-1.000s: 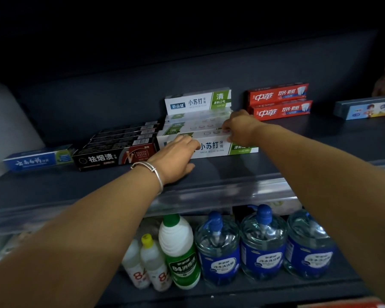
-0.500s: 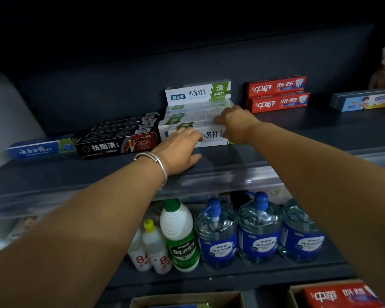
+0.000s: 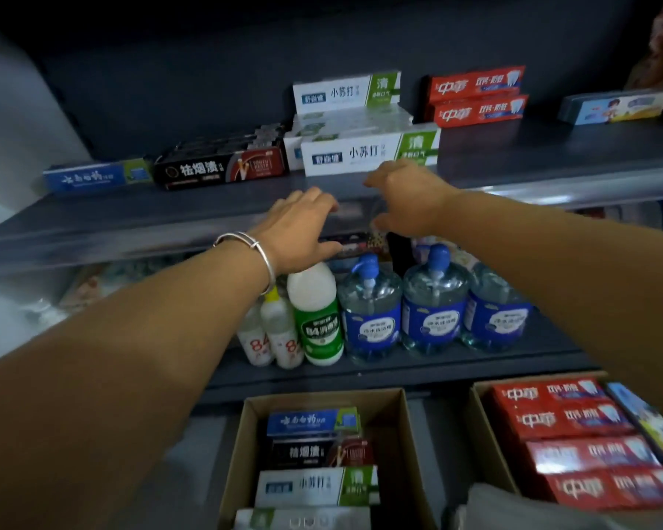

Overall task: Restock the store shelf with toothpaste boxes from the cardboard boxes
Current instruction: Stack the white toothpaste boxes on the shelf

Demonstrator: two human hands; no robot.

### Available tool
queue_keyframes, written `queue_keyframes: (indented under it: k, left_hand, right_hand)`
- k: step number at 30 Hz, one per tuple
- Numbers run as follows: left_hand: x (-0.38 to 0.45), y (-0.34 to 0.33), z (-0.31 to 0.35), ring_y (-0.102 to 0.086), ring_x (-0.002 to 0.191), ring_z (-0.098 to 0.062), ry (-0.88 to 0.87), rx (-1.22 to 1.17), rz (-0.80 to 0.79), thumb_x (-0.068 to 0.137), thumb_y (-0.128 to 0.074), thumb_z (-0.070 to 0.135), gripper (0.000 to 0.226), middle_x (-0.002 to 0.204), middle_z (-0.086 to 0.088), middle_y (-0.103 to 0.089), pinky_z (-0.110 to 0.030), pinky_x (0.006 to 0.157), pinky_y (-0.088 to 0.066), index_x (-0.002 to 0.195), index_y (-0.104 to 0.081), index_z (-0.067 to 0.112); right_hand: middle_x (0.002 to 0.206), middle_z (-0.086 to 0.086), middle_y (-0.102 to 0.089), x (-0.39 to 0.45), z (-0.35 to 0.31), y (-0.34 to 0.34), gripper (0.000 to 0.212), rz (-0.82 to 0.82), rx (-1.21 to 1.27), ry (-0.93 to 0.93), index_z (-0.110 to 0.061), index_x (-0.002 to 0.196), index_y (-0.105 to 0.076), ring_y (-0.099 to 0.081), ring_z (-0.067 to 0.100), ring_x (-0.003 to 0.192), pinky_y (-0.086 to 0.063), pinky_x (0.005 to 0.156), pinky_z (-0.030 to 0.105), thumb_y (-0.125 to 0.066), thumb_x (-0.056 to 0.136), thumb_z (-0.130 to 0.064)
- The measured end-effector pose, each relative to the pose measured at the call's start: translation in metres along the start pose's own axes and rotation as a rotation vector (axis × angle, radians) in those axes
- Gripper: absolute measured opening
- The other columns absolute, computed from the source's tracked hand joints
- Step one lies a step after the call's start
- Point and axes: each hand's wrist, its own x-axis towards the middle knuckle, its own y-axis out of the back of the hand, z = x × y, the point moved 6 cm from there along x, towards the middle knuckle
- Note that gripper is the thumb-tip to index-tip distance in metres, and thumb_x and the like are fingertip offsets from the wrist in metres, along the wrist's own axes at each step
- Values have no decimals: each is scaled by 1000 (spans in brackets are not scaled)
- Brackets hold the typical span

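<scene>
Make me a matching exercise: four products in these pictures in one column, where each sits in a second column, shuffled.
Things:
1. white-and-green toothpaste box
2. black toothpaste box
3. blue pump bottles
4. red toothpaste boxes

Places:
A. right-hand cardboard box, on the floor
B. lower shelf
C. upper shelf, front of the middle stack
D. upper shelf, between a blue box and the white ones

Pairs: 1-C, 2-D, 3-B, 4-A

Two red toothpaste boxes (image 3: 477, 96) are sitting stacked toward the shelf's (image 3: 552, 154) right end, one blue box (image 3: 92, 177) near its left end. Below, three blue-labelled water jugs (image 3: 433, 307) are standing in a row. Two cardboard boxes (image 3: 393, 426) are sitting underneath.
</scene>
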Motion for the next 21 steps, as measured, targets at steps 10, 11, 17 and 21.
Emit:
queue_keyframes:
  k: [10, 11, 17, 21]
  left_hand:
    - [-94, -124, -2, -44, 119, -30, 40, -68, -239, 82, -64, 40, 61, 129, -9, -47, -40, 99, -36, 131, -42, 13]
    - [-103, -139, -5, -45, 119, -30, 38, -74, -265, 81, -65, 41, 61, 128, -10, -47, -41, 99, -36, 130, -43, 13]
    - [-143, -226, -20, -42, 121, -25, 17, -114, -437, 83, -64, 41, 60, 130, -5, -44, -36, 99, -32, 132, -41, 18]
    - [-157, -269, -27, -42, 119, -22, 28, -137, -528, 85, -62, 41, 57, 129, -2, -43, -36, 99, -32, 133, -39, 20]
  right_hand:
    - [133, 14, -43, -69, -57, -140, 53, -256, 58, 12, -8, 132, -43, -36, 33, 125, -36, 98, 42, -61, 87, -28]
    - [133, 14, -42, -72, -62, -157, 53, -283, 63, 22, -8, 133, -43, -36, 33, 126, -36, 98, 42, -62, 87, -28]
    - [131, 12, -42, -91, -93, -258, 49, -477, 67, 82, -11, 134, -43, -38, 31, 123, -36, 97, 41, -58, 88, -23]
    - [129, 11, -44, -94, -105, -308, 54, -576, 91, 96, -15, 137, -42, -39, 29, 121, -37, 97, 39, -60, 87, -26]
